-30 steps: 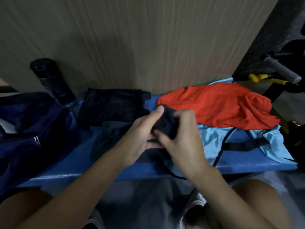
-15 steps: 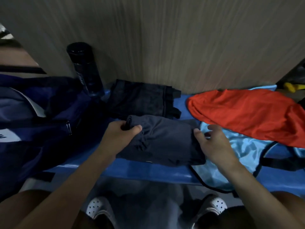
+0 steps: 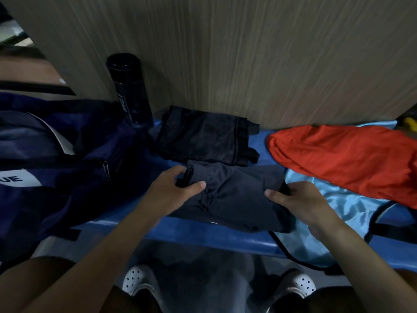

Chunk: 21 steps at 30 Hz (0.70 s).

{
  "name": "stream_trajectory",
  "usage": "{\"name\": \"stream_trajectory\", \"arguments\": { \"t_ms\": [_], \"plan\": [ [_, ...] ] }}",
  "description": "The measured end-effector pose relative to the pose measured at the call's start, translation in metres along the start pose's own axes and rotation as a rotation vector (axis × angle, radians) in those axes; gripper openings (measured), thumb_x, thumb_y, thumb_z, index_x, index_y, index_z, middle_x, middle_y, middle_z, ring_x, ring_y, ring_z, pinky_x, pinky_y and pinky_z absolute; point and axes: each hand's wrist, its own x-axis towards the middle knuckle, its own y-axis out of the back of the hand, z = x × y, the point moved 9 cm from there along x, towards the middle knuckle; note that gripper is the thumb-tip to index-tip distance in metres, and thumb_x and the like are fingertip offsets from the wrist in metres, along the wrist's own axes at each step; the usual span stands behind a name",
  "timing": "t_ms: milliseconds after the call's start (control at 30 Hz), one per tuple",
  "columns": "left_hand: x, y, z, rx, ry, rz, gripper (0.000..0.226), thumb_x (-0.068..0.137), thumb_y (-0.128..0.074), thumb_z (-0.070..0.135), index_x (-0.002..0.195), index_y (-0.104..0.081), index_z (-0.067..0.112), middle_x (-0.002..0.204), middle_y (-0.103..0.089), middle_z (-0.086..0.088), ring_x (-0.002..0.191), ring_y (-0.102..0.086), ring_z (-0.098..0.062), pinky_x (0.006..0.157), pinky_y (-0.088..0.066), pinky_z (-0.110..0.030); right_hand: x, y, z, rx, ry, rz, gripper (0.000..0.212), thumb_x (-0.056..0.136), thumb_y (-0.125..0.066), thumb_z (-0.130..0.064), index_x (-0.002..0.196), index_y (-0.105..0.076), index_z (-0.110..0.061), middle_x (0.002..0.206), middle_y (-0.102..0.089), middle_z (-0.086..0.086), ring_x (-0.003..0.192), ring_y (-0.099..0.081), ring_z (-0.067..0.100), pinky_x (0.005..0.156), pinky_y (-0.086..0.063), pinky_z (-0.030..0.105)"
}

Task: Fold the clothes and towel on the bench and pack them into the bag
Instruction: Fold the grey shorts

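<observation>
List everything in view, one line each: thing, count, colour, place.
bag: one, navy, far left
bottle: one, black, upright by the wall behind the bag
black garment: one, black, folded, back of the bench
grey garment: one, dark grey, front of the bench
red garment: one, red, unfolded, right, over the vest
vest: one, light blue with black trim, right
bench: one, blue, along the wall
wall: one, brown wood grain, behind the bench
shoes: two, white, on the floor below
left grip: one, bare, holds the grey garment's left end
right grip: one, bare, holds its right end
</observation>
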Motion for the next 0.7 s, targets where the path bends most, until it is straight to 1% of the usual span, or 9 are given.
{"name": "stream_trajectory", "arguments": {
  "t_ms": [67, 133, 167, 267, 333, 433, 500, 600, 700],
  "plan": [
    [-0.002, 0.0, 0.002, 0.057, -0.008, -0.017, 0.043, 0.06, -0.075, 0.066, 0.093, -0.068, 0.04, 0.1, -0.071, 0.016, 0.098, -0.068, -0.01, 0.092, -0.055, -0.044, -0.001, -0.003, 0.0, 0.055, 0.017, -0.029, 0.025, 0.077, -0.081, -0.025, 0.085, -0.069, -0.004, 0.087, -0.074, 0.009, 0.085, -0.07, 0.022, 0.077, -0.057, 0.037],
    [-0.004, 0.0, 0.002, 0.078, -0.024, -0.018, 0.049, 0.056, -0.071, 0.071, 0.095, -0.066, 0.042, 0.102, -0.07, 0.018, 0.099, -0.067, -0.01, 0.093, -0.055, -0.045, -0.003, -0.006, -0.003, 0.099, 0.048, -0.031, 0.022, 0.078, -0.081, -0.02, 0.092, -0.067, -0.009, 0.091, -0.073, 0.003, 0.085, -0.069, 0.016, 0.074, -0.056, 0.03],
    [-0.005, 0.0, 0.004, 0.079, -0.032, -0.016, 0.049, 0.057, -0.072, 0.071, 0.095, -0.066, 0.041, 0.102, -0.07, 0.017, 0.099, -0.067, -0.009, 0.093, -0.054, -0.045, -0.004, -0.006, -0.004, 0.098, 0.065, -0.018, 0.024, 0.078, -0.08, -0.018, 0.095, -0.065, -0.01, 0.092, -0.072, 0.003, 0.085, -0.068, 0.015, 0.073, -0.056, 0.029],
    [-0.01, 0.0, 0.008, 0.053, -0.067, 0.022, 0.033, 0.07, -0.08, 0.055, 0.094, -0.068, 0.036, 0.097, -0.071, 0.013, 0.094, -0.068, -0.009, 0.09, -0.056, -0.044, -0.005, -0.005, -0.005, 0.075, 0.108, 0.008, 0.031, 0.077, -0.081, -0.018, 0.099, -0.06, -0.012, 0.096, -0.07, 0.003, 0.09, -0.067, 0.017, 0.082, -0.056, 0.04],
    [-0.012, 0.002, 0.01, 0.023, -0.101, 0.056, 0.023, 0.076, -0.082, 0.043, 0.092, -0.068, 0.032, 0.091, -0.072, 0.012, 0.088, -0.068, -0.008, 0.088, -0.057, -0.042, -0.007, -0.005, -0.006, 0.087, 0.137, 0.005, 0.031, 0.076, -0.08, -0.016, 0.098, -0.059, -0.014, 0.095, -0.07, 0.002, 0.09, -0.067, 0.017, 0.084, -0.056, 0.042],
    [-0.016, 0.003, 0.017, -0.068, -0.119, 0.075, 0.018, 0.079, -0.082, 0.031, 0.092, -0.07, 0.027, 0.083, -0.072, 0.014, 0.081, -0.07, -0.01, 0.085, -0.059, -0.04, -0.013, -0.002, -0.014, 0.128, 0.189, 0.027, 0.029, 0.078, -0.078, -0.013, 0.098, -0.057, -0.014, 0.092, -0.069, 0.0, 0.086, -0.066, 0.013, 0.078, -0.055, 0.034],
    [-0.018, 0.003, 0.015, -0.133, -0.081, 0.063, 0.018, 0.08, -0.082, 0.026, 0.095, -0.071, 0.022, 0.08, -0.072, 0.016, 0.081, -0.07, -0.01, 0.085, -0.059, -0.041, -0.019, 0.003, -0.02, 0.163, 0.227, 0.066, 0.027, 0.079, -0.076, -0.011, 0.096, -0.056, -0.015, 0.088, -0.065, -0.001, 0.08, -0.062, 0.009, 0.071, -0.05, 0.027],
    [-0.016, -0.001, 0.01, -0.268, -0.001, -0.035, 0.019, 0.081, -0.081, 0.022, 0.098, -0.073, 0.019, 0.095, -0.076, 0.005, 0.093, -0.073, -0.016, 0.091, -0.058, -0.047, -0.025, 0.013, -0.026, 0.242, 0.288, 0.127, 0.027, 0.079, -0.075, -0.005, 0.09, -0.054, -0.018, 0.083, -0.062, -0.001, 0.074, -0.057, 0.01, 0.069, -0.047, 0.026],
    [-0.019, -0.003, 0.009, -0.419, 0.08, -0.143, 0.028, 0.085, -0.077, 0.022, 0.112, -0.071, 0.017, 0.11, -0.075, -0.003, 0.103, -0.072, -0.021, 0.097, -0.054, -0.047, -0.032, 0.027, -0.04, 0.331, 0.376, 0.157, 0.026, 0.081, -0.073, 0.0, 0.086, -0.054, -0.018, 0.081, -0.06, 0.002, 0.074, -0.054, 0.011, 0.069, -0.048, 0.027]
  ]
}}
